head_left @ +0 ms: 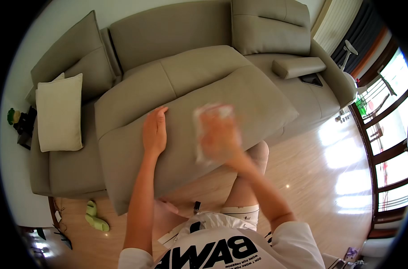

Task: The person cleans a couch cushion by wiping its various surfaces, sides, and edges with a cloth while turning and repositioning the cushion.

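Observation:
A large grey-beige sofa cushion (249, 96) lies in front of me, across the sofa seat and jutting over its front edge. My left hand (154, 132) rests on the cushion, fingers stretched out, with nothing in it. To its right, my right hand (219, 136) presses a white cloth (201, 150) against the cushion's face. Both that hand and the cloth are smeared by motion. Some reddish colour shows at the cloth's upper edge, and the fingers partly hide it.
Behind the cushion stands the sofa (172, 27), with a cream pillow (60, 116) at left. A bolster (298, 67) and a dark tablet-like device (311, 80) lie on the right seat. Green slippers (96, 217) are on the glossy floor (298, 179). Windows line the right side.

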`<state>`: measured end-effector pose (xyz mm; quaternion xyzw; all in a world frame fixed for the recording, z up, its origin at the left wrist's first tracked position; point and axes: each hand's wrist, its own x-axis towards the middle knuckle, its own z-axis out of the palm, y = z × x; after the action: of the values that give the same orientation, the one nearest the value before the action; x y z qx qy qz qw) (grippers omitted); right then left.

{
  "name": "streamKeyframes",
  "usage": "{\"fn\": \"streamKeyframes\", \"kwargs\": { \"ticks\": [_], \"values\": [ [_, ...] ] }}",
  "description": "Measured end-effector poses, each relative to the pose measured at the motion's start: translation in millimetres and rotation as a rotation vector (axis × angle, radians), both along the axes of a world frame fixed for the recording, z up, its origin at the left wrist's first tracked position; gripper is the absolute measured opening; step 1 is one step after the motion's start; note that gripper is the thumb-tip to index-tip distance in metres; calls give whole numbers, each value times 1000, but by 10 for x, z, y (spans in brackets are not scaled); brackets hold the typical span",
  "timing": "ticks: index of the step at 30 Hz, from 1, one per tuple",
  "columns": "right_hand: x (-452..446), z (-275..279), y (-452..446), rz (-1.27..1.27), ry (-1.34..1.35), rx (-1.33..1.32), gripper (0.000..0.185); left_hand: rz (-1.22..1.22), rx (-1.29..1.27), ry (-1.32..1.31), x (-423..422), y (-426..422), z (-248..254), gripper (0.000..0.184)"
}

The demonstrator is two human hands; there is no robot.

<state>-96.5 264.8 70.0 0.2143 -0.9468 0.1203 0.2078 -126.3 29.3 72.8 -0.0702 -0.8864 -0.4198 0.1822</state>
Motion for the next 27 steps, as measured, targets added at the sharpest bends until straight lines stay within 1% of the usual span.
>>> {"fn": "streamKeyframes", "kwargs": {
  "ticks": [2,3,5,6,8,9,11,14,15,16,18,21,23,25,27],
  "values": [
    [396,-55,-536,245,35,-151,57,-31,70,15,-27,-31,-74,61],
    [371,-80,-712,265,24,-195,58,-46,99,20,-42,-67,-117,62],
    [259,-99,-931,309,7,-283,58,-77,247,4,-86,-131,-197,65],
    [144,-112,-951,273,44,-267,59,-90,323,-4,-98,-154,-218,67],
    [-255,-171,-925,197,116,-232,61,-89,340,8,-112,-169,-215,69],
    [-487,-227,-843,109,161,-223,59,-89,352,15,-112,-160,-210,70],
    [-1020,-351,-507,-69,242,-161,55,-64,250,-18,-66,-131,-138,69],
    [-1628,-563,377,-338,284,-43,55,-32,44,-16,-34,-82,-98,67],
    [-1628,-454,708,-429,257,45,57,-23,-32,-8,-26,-66,-98,66],
    [-1565,-316,1013,-520,229,134,59,-25,-56,9,-17,-46,-89,66],
    [-1404,-218,1436,-678,13,-45,62,-28,-104,44,-6,-25,-74,65],
    [-1006,-70,1632,-673,-122,-150,65,-21,-42,34,-23,-27,-106,65],
    [-649,-144,1419,-597,4,-77,62,-18,-95,39,-31,-4,-114,64],
    [-278,-414,938,-492,226,-63,62,-10,-142,37,-43,21,-108,63],
    [301,-319,235,-269,175,-230,67,10,-185,24,-27,28,-107,62]
  ]
}}
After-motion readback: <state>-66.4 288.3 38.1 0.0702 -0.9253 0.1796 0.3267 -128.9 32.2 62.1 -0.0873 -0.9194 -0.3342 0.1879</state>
